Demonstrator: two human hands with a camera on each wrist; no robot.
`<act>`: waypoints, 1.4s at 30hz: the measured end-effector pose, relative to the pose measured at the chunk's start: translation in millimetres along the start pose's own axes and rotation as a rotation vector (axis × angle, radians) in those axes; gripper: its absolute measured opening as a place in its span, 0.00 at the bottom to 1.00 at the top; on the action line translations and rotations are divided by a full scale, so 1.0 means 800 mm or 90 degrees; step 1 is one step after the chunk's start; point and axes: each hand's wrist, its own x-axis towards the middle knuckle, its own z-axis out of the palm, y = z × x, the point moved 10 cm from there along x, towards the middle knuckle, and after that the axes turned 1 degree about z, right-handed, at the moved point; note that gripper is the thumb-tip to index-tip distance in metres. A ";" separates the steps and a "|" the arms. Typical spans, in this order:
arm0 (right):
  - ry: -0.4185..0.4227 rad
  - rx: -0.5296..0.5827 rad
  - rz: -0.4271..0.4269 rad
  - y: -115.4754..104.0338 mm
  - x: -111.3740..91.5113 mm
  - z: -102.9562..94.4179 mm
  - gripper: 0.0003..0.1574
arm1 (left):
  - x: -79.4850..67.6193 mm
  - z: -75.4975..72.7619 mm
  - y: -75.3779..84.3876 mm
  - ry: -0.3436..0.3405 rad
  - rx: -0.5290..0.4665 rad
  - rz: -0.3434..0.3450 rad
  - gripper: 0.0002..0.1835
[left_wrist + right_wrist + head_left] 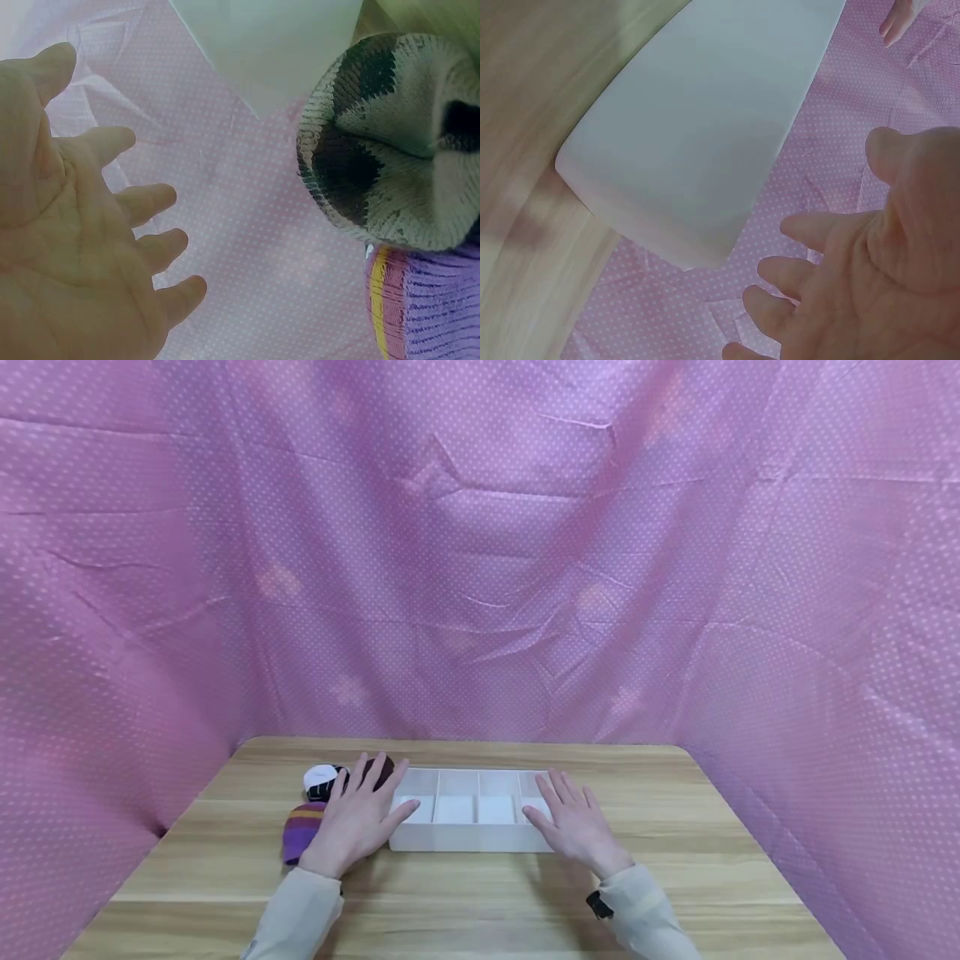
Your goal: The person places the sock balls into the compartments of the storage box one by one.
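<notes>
Centred between left hand (352, 825) at 9 o'clock and right hand (576, 828) at 3, both spread, pinching nothing: white divided box (471, 838), probably for even reach. Bunched around 9 to 10 (likely for left-side convenience): striped knit (302, 833), black-and-white roll (321, 780), dark bundle (386, 769).

Pink cloth (480, 568) behind and along both sides. Bears small white dots, hangs in loose folds, shows long straight creases and a few faint star-like patches. In front of it, a pale wood-grain tabletop (720, 877). Has rounded far corners and grain running mostly crosswise. Fills the right wrist view's upper left, beside the same dotted cloth.
</notes>
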 end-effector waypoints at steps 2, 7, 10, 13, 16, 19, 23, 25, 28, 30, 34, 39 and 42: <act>0.003 -0.001 -0.002 0.000 0.002 0.000 0.44 | 0.001 0.000 -0.002 -0.001 -0.003 0.000 0.38; 0.046 0.000 -0.019 -0.002 0.006 -0.007 0.41 | 0.004 0.002 -0.005 -0.006 -0.008 -0.001 0.37; 0.080 0.013 -0.038 -0.005 0.008 -0.013 0.39 | 0.008 0.002 -0.007 -0.001 0.000 0.000 0.37; 0.106 0.045 -0.044 -0.004 0.009 -0.018 0.36 | 0.011 0.001 -0.007 0.009 0.010 0.005 0.36; 0.117 0.093 -0.032 0.001 0.009 -0.019 0.33 | 0.012 -0.002 -0.007 0.028 0.012 0.012 0.35; 0.128 0.156 -0.026 0.006 0.009 -0.022 0.30 | 0.013 -0.009 -0.009 0.057 -0.004 0.021 0.33; 0.135 0.221 -0.005 0.016 0.010 -0.024 0.28 | 0.012 -0.015 -0.014 0.075 -0.047 0.028 0.31; 0.130 0.249 0.016 0.023 0.011 -0.023 0.28 | 0.011 -0.016 -0.020 0.068 -0.084 0.019 0.31; 0.111 0.287 0.045 0.034 0.011 -0.019 0.31 | 0.009 -0.015 -0.030 0.057 -0.143 0.002 0.31; 0.097 0.309 0.063 0.042 0.011 -0.015 0.34 | 0.006 -0.016 -0.037 0.059 -0.174 -0.006 0.32; 0.066 0.342 0.093 0.058 0.009 -0.006 0.39 | -0.001 -0.020 -0.047 0.075 -0.207 -0.012 0.31; 0.050 0.429 0.103 0.072 0.005 0.001 0.40 | -0.006 -0.025 -0.055 0.087 -0.233 0.016 0.29; 0.034 0.476 0.104 0.077 0.001 0.007 0.41 | -0.010 -0.025 -0.059 0.085 -0.244 0.042 0.28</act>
